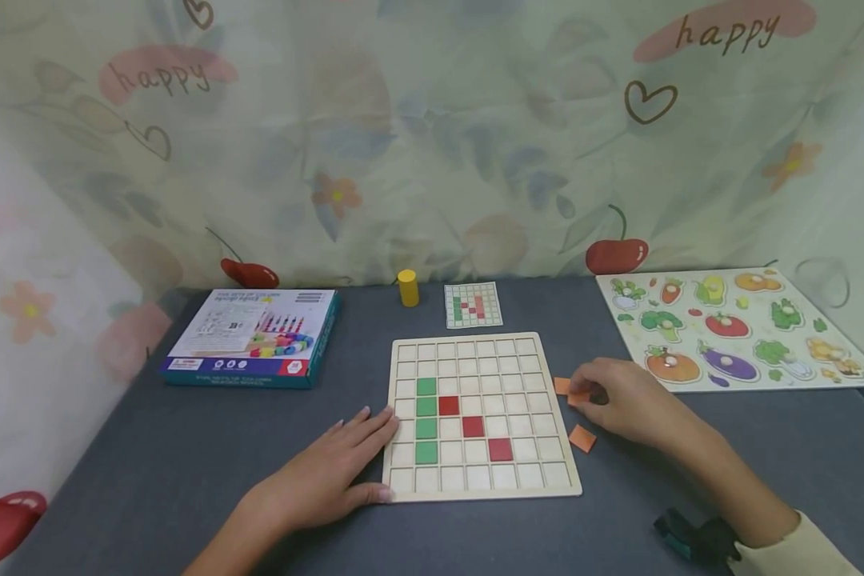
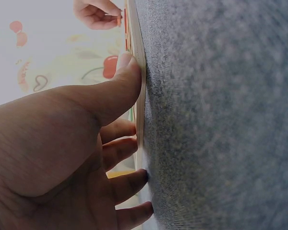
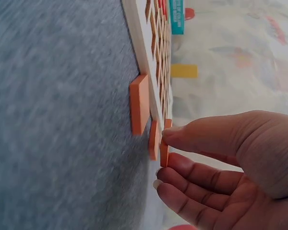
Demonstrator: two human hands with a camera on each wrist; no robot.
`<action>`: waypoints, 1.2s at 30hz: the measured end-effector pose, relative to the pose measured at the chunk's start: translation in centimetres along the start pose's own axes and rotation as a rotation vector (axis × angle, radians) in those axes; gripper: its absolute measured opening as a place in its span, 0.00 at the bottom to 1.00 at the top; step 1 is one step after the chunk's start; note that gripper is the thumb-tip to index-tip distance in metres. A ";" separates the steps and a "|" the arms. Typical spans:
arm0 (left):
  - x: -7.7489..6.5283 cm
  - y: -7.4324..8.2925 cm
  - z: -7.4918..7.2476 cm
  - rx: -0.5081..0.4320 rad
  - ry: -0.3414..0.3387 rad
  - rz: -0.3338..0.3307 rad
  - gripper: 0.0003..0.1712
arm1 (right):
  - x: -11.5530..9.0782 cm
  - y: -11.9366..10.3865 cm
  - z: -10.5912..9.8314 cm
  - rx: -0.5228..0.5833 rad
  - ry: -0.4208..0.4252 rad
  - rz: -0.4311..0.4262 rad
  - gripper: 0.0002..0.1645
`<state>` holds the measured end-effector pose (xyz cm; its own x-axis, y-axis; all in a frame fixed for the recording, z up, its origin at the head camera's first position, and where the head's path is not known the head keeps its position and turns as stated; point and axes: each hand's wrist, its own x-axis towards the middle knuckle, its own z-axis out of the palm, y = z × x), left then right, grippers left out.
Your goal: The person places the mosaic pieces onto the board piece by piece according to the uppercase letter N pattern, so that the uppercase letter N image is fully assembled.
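A square wooden grid board (image 1: 478,485) lies on the table, with several green tiles (image 1: 426,406) in one column and red tiles (image 1: 472,426) stepping diagonally down to the right. My left hand (image 1: 334,472) rests at the board's left edge, fingers extended and spread; the thumb touches its lower left corner. Off the board's right side, my right hand (image 1: 622,400) pinches an orange square tile (image 3: 164,152) between thumb and fingers, just above the table. Beside it lie two more orange tiles, a nearer one (image 1: 582,438) and one (image 1: 562,386) against the board's edge.
Behind the board lies a small pattern card (image 1: 473,305) with coloured squares. A yellow cylinder (image 1: 408,289) stands left of it. A boxed toy set (image 1: 252,340) sits at left, a vegetable puzzle board (image 1: 734,336) at right. A dark strap-like object (image 1: 694,538) is near the right sleeve.
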<state>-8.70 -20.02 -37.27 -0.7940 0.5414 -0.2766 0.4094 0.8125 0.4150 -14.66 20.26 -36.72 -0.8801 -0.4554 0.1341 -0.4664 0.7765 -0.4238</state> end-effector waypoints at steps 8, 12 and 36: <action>0.0 0.0 -0.1 -0.001 -0.007 0.001 0.52 | 0.8 -1.8 0.2 0.028 -0.014 -0.051 0.09; 0.1 0.1 -0.1 -0.001 -0.006 -0.004 0.52 | 1.1 -2.7 0.4 0.034 -0.041 -0.069 0.09; -0.1 0.2 -0.1 -0.008 -0.001 -0.007 0.52 | 3.1 -6.6 3.6 0.080 -0.110 -0.261 0.11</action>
<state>-8.63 -19.92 -37.04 -0.7962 0.5360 -0.2807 0.4004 0.8146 0.4197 -13.96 12.18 -36.78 -0.7145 -0.6831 0.1516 -0.6633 0.5922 -0.4576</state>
